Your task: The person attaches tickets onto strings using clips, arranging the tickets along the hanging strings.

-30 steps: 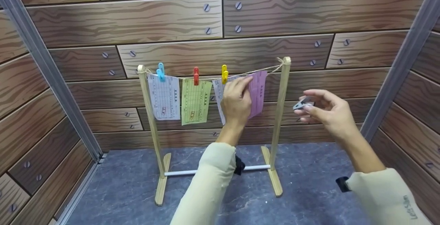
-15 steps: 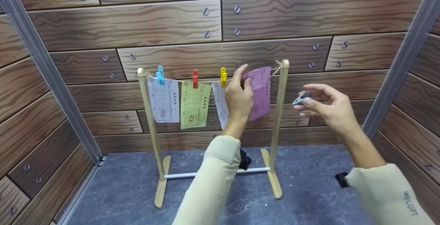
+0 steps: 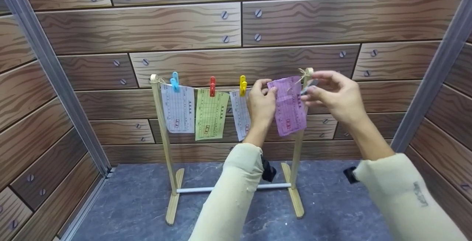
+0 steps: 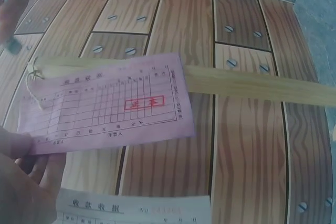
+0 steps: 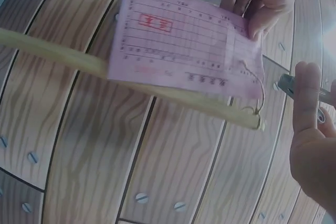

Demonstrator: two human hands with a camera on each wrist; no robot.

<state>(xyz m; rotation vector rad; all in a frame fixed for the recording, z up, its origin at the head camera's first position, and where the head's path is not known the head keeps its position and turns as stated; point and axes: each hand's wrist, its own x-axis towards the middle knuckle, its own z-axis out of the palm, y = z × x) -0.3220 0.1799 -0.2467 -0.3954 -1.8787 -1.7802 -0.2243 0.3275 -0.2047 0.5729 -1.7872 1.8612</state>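
Observation:
My left hand (image 3: 262, 102) pinches the purple receipt slip (image 3: 289, 106) by its left edge, between thumb and fingers. The slip hangs at the right end of the twine line, overlapping the right wooden post (image 3: 296, 160); a loose twine tail (image 5: 254, 74) lies across its face in the right wrist view. Just right of the slip, my right hand (image 3: 339, 95) holds a grey clothespin (image 5: 287, 84) between thumb and fingers, its tip close to the post's top. A white receipt slip (image 3: 239, 115) under the yellow clothespin (image 3: 243, 85) is partly hidden behind my left hand.
Further left on the line hang a white slip (image 3: 179, 110) under a blue clothespin (image 3: 174, 81) and a green slip (image 3: 211, 115) under a red clothespin (image 3: 212, 86). The wooden stand has a white crossbar (image 3: 195, 189) and stands on a dark marbled surface (image 3: 132, 204).
My left hand has brought the purple slip to the right and turned its face to the front, away from the white slip. My right hand has moved left with the grey clothespin, nearer the slip.

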